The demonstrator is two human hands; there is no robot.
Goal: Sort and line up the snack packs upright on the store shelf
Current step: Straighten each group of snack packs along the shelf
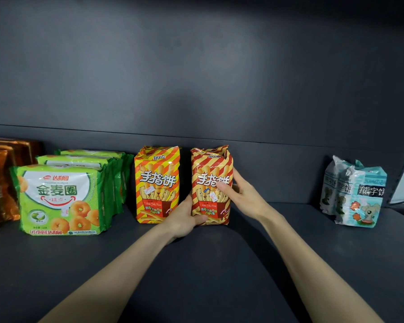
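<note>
Two striped finger-biscuit packs stand upright side by side at the middle of the dark shelf [196, 264]. The left one [158, 183] is orange and yellow and stands free. The right one [210, 169] is red and yellow, and both my hands hold it. My left hand [184, 220] grips its lower left corner, with the thumb across the bottom front. My right hand [239, 194] wraps its right side, with the thumb on the front. Several green ring-snack packs [61, 199] stand in a row to the left.
Brown-orange packs [0, 180] stand at the far left edge. Pale blue-grey bear-biscuit packs [357, 194] stand upright at the right, apart from the middle packs. The shelf's dark back wall [196, 89] rises behind everything.
</note>
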